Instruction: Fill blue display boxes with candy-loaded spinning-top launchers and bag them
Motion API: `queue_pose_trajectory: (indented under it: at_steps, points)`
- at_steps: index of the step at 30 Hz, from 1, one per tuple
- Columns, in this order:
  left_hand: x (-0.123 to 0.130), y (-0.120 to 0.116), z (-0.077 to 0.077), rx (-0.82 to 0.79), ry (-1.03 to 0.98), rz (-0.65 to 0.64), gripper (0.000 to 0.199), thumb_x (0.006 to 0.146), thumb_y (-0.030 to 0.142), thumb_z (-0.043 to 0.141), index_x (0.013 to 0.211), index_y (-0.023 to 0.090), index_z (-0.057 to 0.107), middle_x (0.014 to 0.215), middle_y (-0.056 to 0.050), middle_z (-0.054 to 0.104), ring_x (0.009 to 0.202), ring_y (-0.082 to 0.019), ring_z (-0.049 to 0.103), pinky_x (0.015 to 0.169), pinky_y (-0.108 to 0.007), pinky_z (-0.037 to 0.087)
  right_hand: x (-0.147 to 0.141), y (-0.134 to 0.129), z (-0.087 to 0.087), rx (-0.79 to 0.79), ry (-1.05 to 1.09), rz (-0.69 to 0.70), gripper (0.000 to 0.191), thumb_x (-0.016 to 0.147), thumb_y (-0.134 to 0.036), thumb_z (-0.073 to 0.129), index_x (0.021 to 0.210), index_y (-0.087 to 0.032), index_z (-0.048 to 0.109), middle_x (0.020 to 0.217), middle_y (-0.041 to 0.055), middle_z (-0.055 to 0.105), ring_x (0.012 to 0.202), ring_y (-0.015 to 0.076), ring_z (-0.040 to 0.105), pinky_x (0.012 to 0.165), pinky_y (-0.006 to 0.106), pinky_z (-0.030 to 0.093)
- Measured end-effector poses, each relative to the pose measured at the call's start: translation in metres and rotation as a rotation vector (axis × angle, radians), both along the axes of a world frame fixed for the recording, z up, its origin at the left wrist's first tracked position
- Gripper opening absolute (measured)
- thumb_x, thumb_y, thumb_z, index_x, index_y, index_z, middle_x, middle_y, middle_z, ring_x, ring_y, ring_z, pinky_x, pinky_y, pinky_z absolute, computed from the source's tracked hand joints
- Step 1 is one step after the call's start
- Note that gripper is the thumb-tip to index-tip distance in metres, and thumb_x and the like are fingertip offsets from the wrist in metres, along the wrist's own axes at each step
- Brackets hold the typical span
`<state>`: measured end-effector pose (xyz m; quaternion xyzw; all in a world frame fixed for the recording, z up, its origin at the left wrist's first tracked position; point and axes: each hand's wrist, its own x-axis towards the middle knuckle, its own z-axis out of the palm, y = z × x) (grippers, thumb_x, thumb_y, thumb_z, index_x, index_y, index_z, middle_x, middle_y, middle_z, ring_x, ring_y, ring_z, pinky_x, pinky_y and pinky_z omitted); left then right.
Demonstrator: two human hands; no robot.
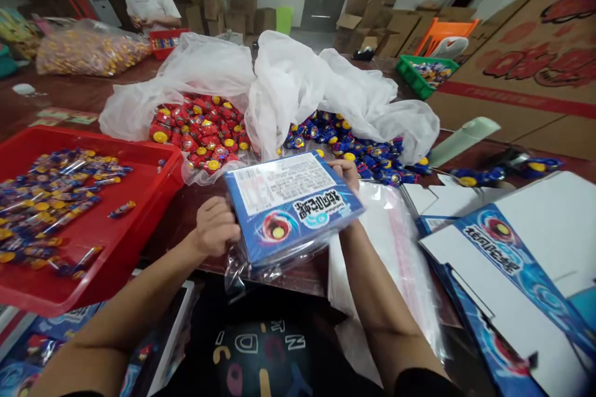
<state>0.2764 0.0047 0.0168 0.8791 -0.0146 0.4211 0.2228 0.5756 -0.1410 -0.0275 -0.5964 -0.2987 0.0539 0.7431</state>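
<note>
A flat blue printed box (pixel 288 205) with a white text panel is inside a clear plastic bag (pixel 237 276), whose loose end hangs toward my body. My left hand (pixel 216 226) is closed at the left side of the bagged box, its fingers curled. At the far right corner, my right hand (pixel 347 172) grips it, partly hidden behind the box. A stack of clear plastic bags (pixel 386 242) lies on the table under my right forearm. Beyond the box are red toys with yellow discs (pixel 205 130) and blue ones (pixel 372 152) in white plastic sacks (pixel 288 87).
To the left stands a red tray (pixel 158 198) holding many small wrapped candies. Unfolded blue-and-white cartons (pixel 507 248) lie at right. A green basket (pixel 403 77) and a large cardboard box (pixel 526 74) stand behind. Another person (pixel 151 3) is at the far left.
</note>
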Motion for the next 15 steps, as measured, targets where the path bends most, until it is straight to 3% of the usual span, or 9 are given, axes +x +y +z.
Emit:
queue_pose_trajectory:
  at_steps: [3,7,9,11,15]
  points:
    - [-0.020,0.000,0.007,0.261,0.024,-0.204,0.031,0.104,0.038,0.060,0.076,0.026,0.063,0.064,0.004,0.066,0.060,-0.016,0.056,0.072,-0.035,0.048,0.000,-0.014,0.003,0.004,0.022,0.089,0.039,0.092,-0.063,0.074,0.093,-0.024,0.069,0.089,0.0004,0.068,0.078,0.0165,0.061,0.073,0.030,0.049]
    - [-0.035,0.013,0.033,0.553,0.294,-0.172,0.012,0.102,0.025,0.059,0.097,0.022,0.070,0.092,-0.004,0.079,0.095,-0.022,0.072,0.101,-0.041,0.048,-0.001,-0.019,0.021,0.037,0.067,0.205,0.042,0.092,-0.066,0.074,0.093,-0.025,0.066,0.068,-0.0048,0.054,0.057,0.0124,0.045,0.057,0.027,0.037]
    - [-0.034,0.023,0.056,0.580,0.408,-0.156,0.021,0.100,0.013,0.053,0.099,0.022,0.071,0.095,-0.004,0.079,0.100,-0.021,0.072,0.104,-0.040,0.044,-0.001,-0.012,0.033,0.062,0.076,0.250,0.047,0.089,-0.072,0.074,0.092,-0.027,0.064,0.058,-0.0085,0.038,0.050,0.0118,0.034,0.053,0.027,0.033]
    - [-0.033,0.034,0.085,0.541,0.481,-0.173,0.027,0.102,0.009,0.050,0.100,0.024,0.073,0.098,-0.002,0.079,0.100,-0.019,0.071,0.108,-0.039,0.040,0.001,-0.003,0.048,0.108,0.065,0.283,0.049,0.087,-0.076,0.074,0.091,-0.028,0.062,0.054,-0.0106,0.028,0.049,0.0119,0.029,0.055,0.029,0.039]
    - [-0.038,0.056,0.146,0.506,0.507,-0.196,0.024,0.109,0.026,0.055,0.106,0.030,0.077,0.110,0.000,0.080,0.104,-0.018,0.070,0.113,-0.040,0.039,0.009,0.002,0.095,0.316,-0.029,0.291,0.040,0.095,-0.070,0.069,0.092,-0.032,0.061,0.056,-0.0110,0.020,0.048,0.0128,0.027,0.077,0.037,0.055]
